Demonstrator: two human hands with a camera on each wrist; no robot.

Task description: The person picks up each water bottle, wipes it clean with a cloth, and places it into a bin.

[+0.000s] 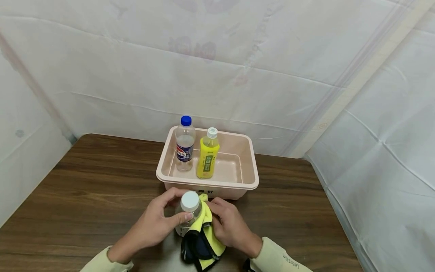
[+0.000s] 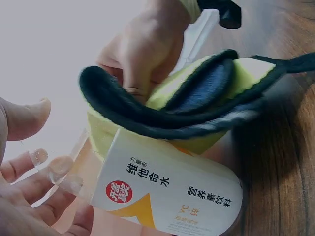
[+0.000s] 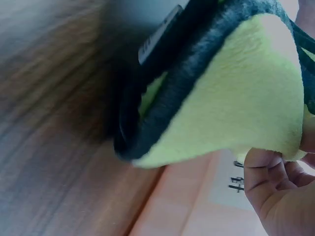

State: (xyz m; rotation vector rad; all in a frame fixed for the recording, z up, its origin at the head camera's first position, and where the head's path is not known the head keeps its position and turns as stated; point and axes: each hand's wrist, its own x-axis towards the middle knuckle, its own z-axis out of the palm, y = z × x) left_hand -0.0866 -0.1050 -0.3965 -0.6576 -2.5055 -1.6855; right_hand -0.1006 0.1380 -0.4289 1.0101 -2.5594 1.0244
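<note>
In front of the bin, a clear bottle (image 1: 190, 202) with a white cap and a white label (image 2: 162, 184) stands on the table. My left hand (image 1: 154, 223) holds it around the shoulder, thumb at the near side and fingers at the far side. Pinched in my right hand (image 1: 232, 224) is a yellow cloth (image 1: 213, 241) with black edging and a dark reverse side. This cloth lies against the bottle's right side and hangs down toward the tabletop. It covers part of the bottle in the head and left wrist views.
A pink plastic bin (image 1: 207, 184) sits just beyond my hands. Inside it stand a clear bottle with a blue cap (image 1: 185, 145) and a yellow-labelled bottle (image 1: 208, 155). Behind the wooden table (image 1: 112, 181) hangs white sheeting (image 1: 142, 75).
</note>
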